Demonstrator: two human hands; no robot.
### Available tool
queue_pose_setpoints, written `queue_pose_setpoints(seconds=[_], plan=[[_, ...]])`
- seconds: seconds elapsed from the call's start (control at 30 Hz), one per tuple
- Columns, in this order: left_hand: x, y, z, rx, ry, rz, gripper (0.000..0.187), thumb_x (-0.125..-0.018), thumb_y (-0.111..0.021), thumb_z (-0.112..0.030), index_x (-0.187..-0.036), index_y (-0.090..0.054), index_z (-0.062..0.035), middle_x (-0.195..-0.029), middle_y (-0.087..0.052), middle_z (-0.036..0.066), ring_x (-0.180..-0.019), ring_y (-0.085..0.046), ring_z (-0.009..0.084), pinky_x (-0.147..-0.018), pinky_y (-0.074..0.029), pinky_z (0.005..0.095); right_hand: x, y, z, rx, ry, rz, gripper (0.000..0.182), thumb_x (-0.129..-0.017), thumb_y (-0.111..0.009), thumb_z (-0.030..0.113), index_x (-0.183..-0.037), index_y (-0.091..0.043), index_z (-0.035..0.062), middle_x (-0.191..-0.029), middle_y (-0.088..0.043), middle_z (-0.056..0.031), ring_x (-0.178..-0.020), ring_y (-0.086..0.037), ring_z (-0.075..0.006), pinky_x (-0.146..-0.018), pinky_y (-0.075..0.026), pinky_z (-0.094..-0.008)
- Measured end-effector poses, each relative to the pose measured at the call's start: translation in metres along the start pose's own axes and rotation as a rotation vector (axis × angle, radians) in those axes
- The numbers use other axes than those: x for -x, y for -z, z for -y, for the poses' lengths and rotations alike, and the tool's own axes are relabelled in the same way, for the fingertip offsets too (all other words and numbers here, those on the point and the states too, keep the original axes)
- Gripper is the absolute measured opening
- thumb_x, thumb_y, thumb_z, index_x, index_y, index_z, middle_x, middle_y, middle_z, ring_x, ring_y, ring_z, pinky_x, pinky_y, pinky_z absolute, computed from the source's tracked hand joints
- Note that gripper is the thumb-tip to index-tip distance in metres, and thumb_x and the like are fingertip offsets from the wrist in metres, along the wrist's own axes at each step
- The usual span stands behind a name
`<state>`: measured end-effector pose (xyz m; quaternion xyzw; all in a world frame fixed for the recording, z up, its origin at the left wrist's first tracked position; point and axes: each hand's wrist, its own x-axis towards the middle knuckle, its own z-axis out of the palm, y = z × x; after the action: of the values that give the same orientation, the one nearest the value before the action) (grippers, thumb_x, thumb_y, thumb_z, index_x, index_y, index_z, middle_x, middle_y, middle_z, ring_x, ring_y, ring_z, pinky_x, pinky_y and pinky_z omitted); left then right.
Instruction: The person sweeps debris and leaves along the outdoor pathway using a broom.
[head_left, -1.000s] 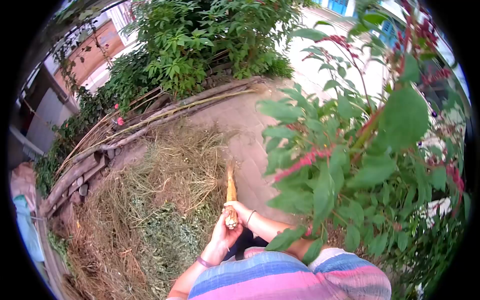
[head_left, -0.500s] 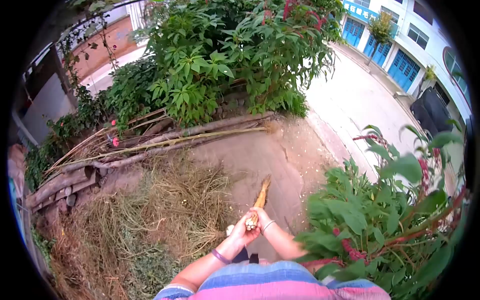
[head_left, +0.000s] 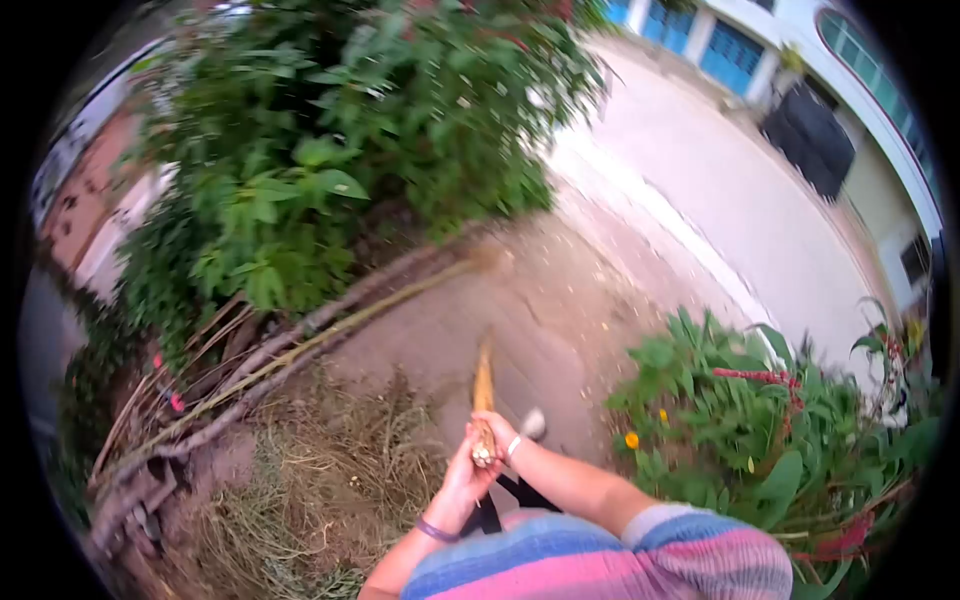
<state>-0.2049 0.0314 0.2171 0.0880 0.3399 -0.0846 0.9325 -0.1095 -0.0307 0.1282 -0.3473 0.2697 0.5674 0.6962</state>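
Both hands wrap round a bundle of yellow-brown stalks [head_left: 483, 385], held in front of my body. Its pale cut ends face me, and its thin, brownish, blurred tip points away over the paved ground. My left hand [head_left: 462, 474], with a purple band on the wrist, grips it from the left near the cut ends. From the right, my right hand [head_left: 499, 431], with a light bracelet, closes round it just beyond. The hands are close together, and the fingers partly hide the bundle.
Dry cut grass [head_left: 330, 470] lies heaped to the left. Beyond it, long poles [head_left: 330, 325] edge a leafy bush [head_left: 400, 130]. Green plants with red flower spikes [head_left: 720, 420] stand at right. A pale road [head_left: 700, 150] and a dark covered object [head_left: 812, 140] lie farther off.
My view has swung to the right, so the bush and poles have shifted left. A pale shoe-like shape now shows beside the right wrist. Both hands still hold the bundle.
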Motion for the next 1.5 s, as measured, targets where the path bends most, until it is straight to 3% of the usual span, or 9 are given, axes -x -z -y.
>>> queue_pose_setpoints(seconds=[0.1, 0.33, 0.63, 0.83, 1.07, 1.2, 1.37, 1.4, 1.5], plan=[[-0.046, -0.013, -0.002, -0.041, 0.020, -0.033, 0.027, -0.087, -0.048, -0.032, -0.101, -0.051, -0.0099, -0.077, -0.059, 0.007, -0.066, -0.058, 0.0178, -0.054, -0.049, 0.0267, -0.038, 0.026, 0.037, 0.018, -0.080, -0.011, 0.027, -0.078, -0.050, 0.036, -0.070, -0.054, 0.0097, -0.057, -0.055, -0.0045, -0.039, -0.050, -0.0185, -0.037, -0.042, -0.0298], [-0.172, -0.122, -0.012, -0.191, 0.078, -0.232, 0.031, -0.086, -0.049, -0.034, -0.096, -0.053, -0.0051, -0.076, -0.058, 0.008, -0.066, -0.056, 0.0166, -0.055, -0.047, 0.0241, -0.031, 0.042, 0.185, -0.115, -0.127, -0.008, 0.023, -0.080, -0.051, 0.028, -0.073, -0.052, 0.0061, -0.061, -0.055, -0.0046, -0.045, -0.052, -0.0179, -0.041, -0.046, -0.0294], [-0.321, -0.267, -0.002, -0.402, 0.317, -0.117, 0.030, -0.086, -0.049, -0.033, -0.097, -0.053, -0.0050, -0.077, -0.059, 0.010, -0.065, -0.057, 0.0180, -0.054, -0.048, 0.0253, -0.036, 0.119, 0.362, -0.338, 0.020, 0.093, 0.023, -0.078, -0.052, 0.028, -0.070, -0.052, 0.0065, -0.060, -0.055, -0.0055, -0.047, -0.054, -0.0201, -0.044, -0.048, -0.0318], [-0.421, -0.335, 0.003, -0.490, 0.452, -0.032, 0.028, -0.085, -0.050, -0.030, -0.099, -0.051, -0.0060, -0.078, -0.060, 0.010, -0.065, -0.058, 0.0182, -0.054, -0.048, 0.0258, -0.028, 0.156, 0.474, -0.470, 0.264, 0.047, 0.022, -0.080, -0.051, 0.026, -0.075, -0.050, 0.0043, -0.063, -0.054, -0.0053, -0.053, -0.053, -0.0176, -0.049, -0.047, -0.0296], [-0.573, -0.418, -0.010, -0.563, 0.614, 0.066, 0.026, -0.086, -0.049, -0.029, -0.098, -0.051, -0.0055, -0.075, -0.060, 0.011, -0.064, -0.060, 0.0190, -0.055, -0.050, 0.0270, -0.043, 0.197, 0.632, -0.554, 0.278, -0.137, 0.021, -0.080, -0.052, 0.025, -0.077, -0.048, 0.0043, -0.065, -0.053, -0.0059, -0.055, -0.053, -0.0173, -0.049, -0.047, -0.0289], [-0.624, -0.461, -0.028, -0.589, 0.688, 0.013, 0.026, -0.086, -0.048, -0.026, -0.099, -0.049, -0.0034, -0.079, -0.060, 0.011, -0.068, -0.060, 0.0209, -0.060, -0.051, 0.0291, -0.064, 0.204, 0.698, -0.461, 0.222, -0.225, 0.021, -0.080, -0.052, 0.024, -0.078, -0.049, 0.0032, -0.064, -0.053, -0.0064, -0.054, -0.052, -0.0173, -0.049, -0.046, -0.0284], [-0.697, -0.492, -0.035, -0.563, 0.646, -0.163, 0.030, -0.087, -0.047, -0.027, -0.104, -0.047, -0.0014, -0.083, -0.059, 0.014, -0.074, -0.060, 0.0252, -0.066, -0.051, 0.0338, -0.116, 0.216, 0.773, -0.370, 0.019, -0.043, 0.014, -0.080, -0.052, 0.017, -0.080, -0.047, 0.0039, -0.065, -0.053, -0.0085, -0.054, -0.052, -0.0174, -0.050, -0.046, -0.0288], [-0.719, -0.484, -0.037, -0.502, 0.674, -0.171, 0.030, -0.085, -0.054, -0.027, -0.102, -0.047, -0.0041, -0.089, -0.057, 0.009, -0.077, -0.059, 0.0218, -0.066, -0.051, 0.0357, -0.138, 0.224, 0.785, -0.316, -0.040, -0.009, 0.014, -0.079, -0.053, 0.017, -0.079, -0.047, 0.0039, -0.064, -0.054, -0.0085, -0.053, -0.052, -0.0175, -0.050, -0.046, -0.0290], [-0.780, -0.494, -0.029, -0.438, 0.444, -0.379, 0.033, -0.084, -0.056, -0.029, -0.106, -0.046, -0.0068, -0.095, -0.055, 0.007, -0.083, -0.058, 0.0209, -0.069, -0.049, 0.0355, -0.204, 0.248, 0.826, -0.105, -0.178, 0.072, 0.016, -0.079, -0.054, 0.019, -0.081, -0.048, 0.0045, -0.064, -0.054, -0.0074, -0.055, -0.053, -0.0169, -0.050, -0.045, -0.0279]])
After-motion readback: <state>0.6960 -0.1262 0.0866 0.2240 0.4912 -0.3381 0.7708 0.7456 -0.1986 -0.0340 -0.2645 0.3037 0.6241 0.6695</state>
